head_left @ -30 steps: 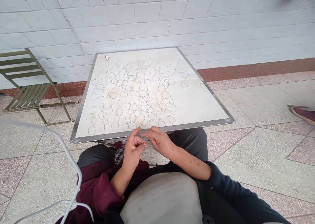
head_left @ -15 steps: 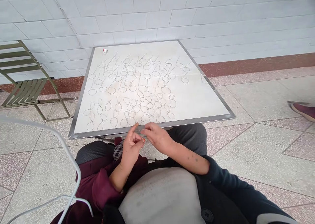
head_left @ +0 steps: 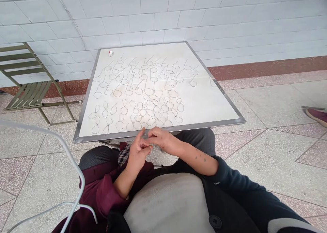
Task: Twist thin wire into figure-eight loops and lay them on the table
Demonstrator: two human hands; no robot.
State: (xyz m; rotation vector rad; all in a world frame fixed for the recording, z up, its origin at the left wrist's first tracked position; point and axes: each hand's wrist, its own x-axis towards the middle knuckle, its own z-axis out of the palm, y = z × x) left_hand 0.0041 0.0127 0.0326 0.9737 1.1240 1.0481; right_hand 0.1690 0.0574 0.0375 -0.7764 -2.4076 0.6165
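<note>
Left hand (head_left: 136, 155) beside right hand (head_left: 165, 142) — thin loops (head_left: 145, 96) (many) beyond.

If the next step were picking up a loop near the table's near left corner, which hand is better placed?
Probably the left hand: it is nearer those loops, while the right hand, farther right, would have to reach across it.

I find the white, grey-edged table (head_left: 212, 106) before me bearing many thin looped wires (head_left: 145, 107), plus one small red-and-white item (head_left: 110, 53), far left corner.
</note>
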